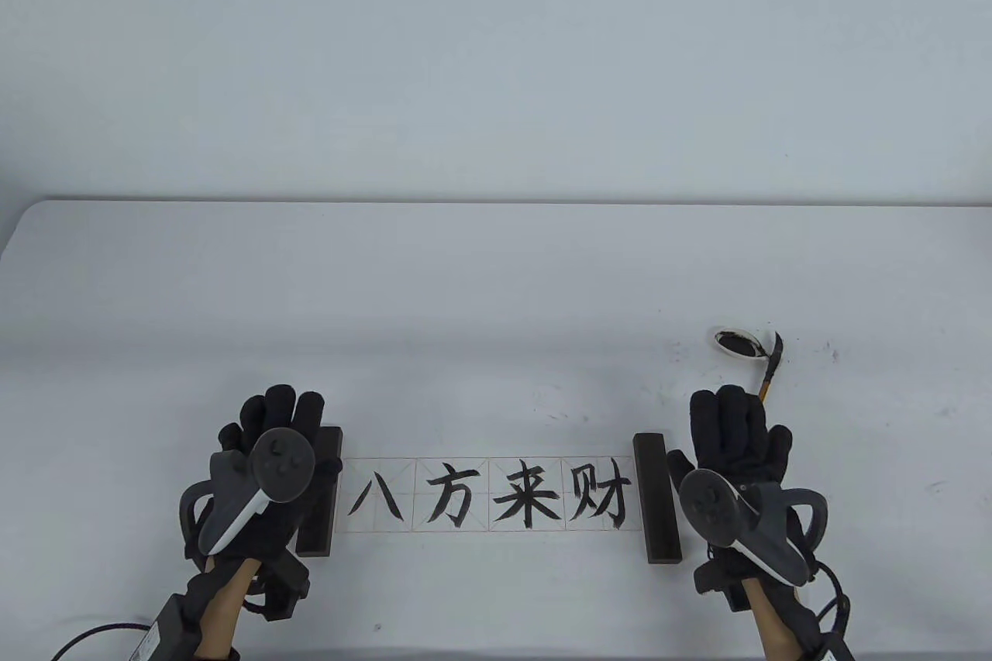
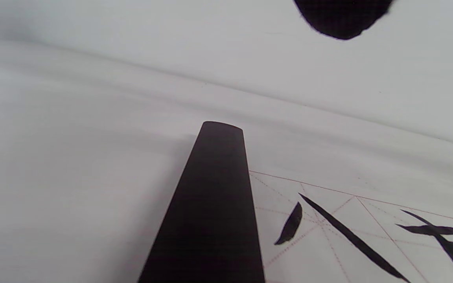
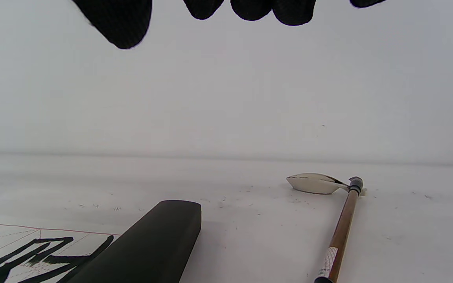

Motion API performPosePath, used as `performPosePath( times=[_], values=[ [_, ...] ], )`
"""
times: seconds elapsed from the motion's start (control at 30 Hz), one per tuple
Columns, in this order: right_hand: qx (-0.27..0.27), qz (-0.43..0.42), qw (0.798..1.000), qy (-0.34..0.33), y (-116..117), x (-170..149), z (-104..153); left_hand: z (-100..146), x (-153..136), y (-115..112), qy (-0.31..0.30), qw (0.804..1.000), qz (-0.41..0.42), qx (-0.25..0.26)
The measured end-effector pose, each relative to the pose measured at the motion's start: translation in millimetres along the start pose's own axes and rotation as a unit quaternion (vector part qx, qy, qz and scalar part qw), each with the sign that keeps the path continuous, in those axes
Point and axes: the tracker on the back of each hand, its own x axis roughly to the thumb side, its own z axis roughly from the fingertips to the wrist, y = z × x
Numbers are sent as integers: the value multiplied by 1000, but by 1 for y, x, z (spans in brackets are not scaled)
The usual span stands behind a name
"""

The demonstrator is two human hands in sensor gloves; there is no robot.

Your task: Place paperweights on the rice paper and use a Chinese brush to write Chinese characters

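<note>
Paper: rice paper (image 1: 496,494) lies flat near the table's front edge, a strip of four ruled squares, each filled with a black character; the writing looks finished.
Left weight: left paperweight (image 1: 319,490), a dark bar, sits across the strip's left end, set crosswise so that it pins the end without covering the first character; the left wrist view shows it (image 2: 210,212) just beside the first strokes and not on them.
Right weight: right paperweight (image 1: 657,498) sits the same way across the right end, just beside the last character, so the strip is held flat from both ends.
Brush: brush (image 1: 769,366) rests well clear of the paper, beyond the right hand, its dark tip at the rim of the ink dish (image 1: 736,342); parked there, wet bristles cannot blot the page.
Left hand: left hand (image 1: 267,475) hovers over the outer side of the left weight, fingers extended and relaxed, grasping nothing that shows; contact with the bar cannot be told.
Right hand: right hand (image 1: 736,459) lies to the right of the right weight, fingers straight and released, holding nothing; its fingertips (image 3: 289,11) hang free in the wrist view.
Table: table (image 1: 496,289) is white, flecked with ink near the dish.
Stage: task appears essentially done, judging by the four characters and the parked brush.
</note>
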Motion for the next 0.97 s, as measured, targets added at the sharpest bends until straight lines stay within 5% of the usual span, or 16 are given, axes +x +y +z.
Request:
performPosePath(
  times=[0.97],
  values=[
    [12, -5, 1000, 1, 1, -2, 1, 0, 0, 0, 6, 1000, -5, -5]
  ],
)
